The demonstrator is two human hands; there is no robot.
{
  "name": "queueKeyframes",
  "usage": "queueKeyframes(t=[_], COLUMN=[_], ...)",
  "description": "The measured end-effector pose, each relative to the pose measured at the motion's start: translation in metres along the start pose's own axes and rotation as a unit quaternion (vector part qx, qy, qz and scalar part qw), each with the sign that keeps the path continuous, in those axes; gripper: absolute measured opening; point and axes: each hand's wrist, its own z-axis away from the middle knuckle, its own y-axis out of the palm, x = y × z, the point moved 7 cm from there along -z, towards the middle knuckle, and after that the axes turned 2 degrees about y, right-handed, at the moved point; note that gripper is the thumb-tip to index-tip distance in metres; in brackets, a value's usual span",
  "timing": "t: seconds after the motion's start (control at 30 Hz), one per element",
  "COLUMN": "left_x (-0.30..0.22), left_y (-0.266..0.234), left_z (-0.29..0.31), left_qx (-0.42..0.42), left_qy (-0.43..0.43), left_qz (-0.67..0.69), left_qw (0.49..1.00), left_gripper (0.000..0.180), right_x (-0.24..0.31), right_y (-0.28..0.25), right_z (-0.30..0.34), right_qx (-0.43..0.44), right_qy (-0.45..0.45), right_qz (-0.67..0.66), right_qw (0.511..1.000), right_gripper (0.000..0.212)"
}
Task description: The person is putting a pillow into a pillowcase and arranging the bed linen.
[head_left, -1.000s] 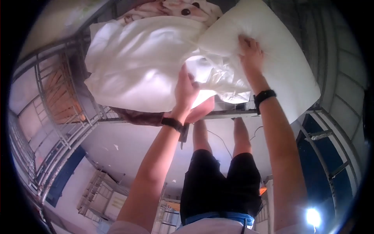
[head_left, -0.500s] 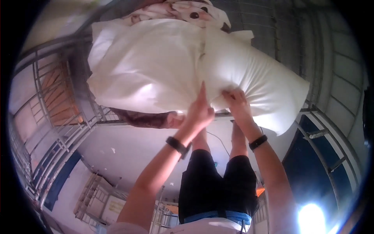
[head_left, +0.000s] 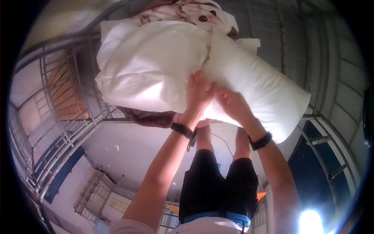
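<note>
Bed (head_left: 267, 29), metal-framed, bears a white fabric case (head_left: 152, 66), spread on the left, and a plump white pillow (head_left: 261, 84) on the right, its left end at the case's edge; how much lies inside is hidden. A patterned blanket (head_left: 189, 16) sits behind, a brown cloth (head_left: 150, 117) under the case. The left hand (head_left: 198, 93) is where case and pillow meet, fingers partly bent, thumb apart; the right hand (head_left: 234, 105), blurred, curls its fingers just beside it, over the pillow; whether either grips fabric I cannot tell
</note>
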Motion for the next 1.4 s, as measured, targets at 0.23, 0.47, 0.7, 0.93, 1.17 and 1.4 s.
queueKeyframes(t=[0.23,0.47,0.7,0.93,1.17,1.4], left_x=[0.032,-0.018,-0.02,-0.009,-0.079,-0.088], left_y=[0.029,0.013,0.022,0.005,0.014,0.054], left_z=[0.043,0.017,-0.003,0.039,0.011,-0.075], left_qx=[0.068,-0.059,-0.005,-0.033,0.027,-0.08], left_qy=[-0.225,-0.053,-0.05,-0.006,0.134,0.079], left_qz=[0.383,0.418,0.32,0.11,0.111,0.009], left_qw=[0.893,0.905,0.946,0.993,0.984,0.994], left_gripper=[0.036,0.023,0.027,0.028,0.034,0.056], right_x=[-0.02,0.002,0.009,0.034,-0.006,-0.029], right_y=[0.028,-0.035,-0.079,-0.095,-0.106,-0.088], right_z=[-0.089,-0.129,-0.174,-0.18,-0.186,-0.219], right_qx=[0.098,0.052,-0.041,-0.07,-0.182,0.006], right_qy=[0.145,0.046,0.032,-0.186,-0.069,-0.039], right_qz=[-0.326,-0.621,-0.304,0.321,0.189,0.248], right_qw=[0.929,0.781,0.951,0.926,0.963,0.968], right_gripper=[0.036,0.059,0.035,0.021,0.016,0.031])
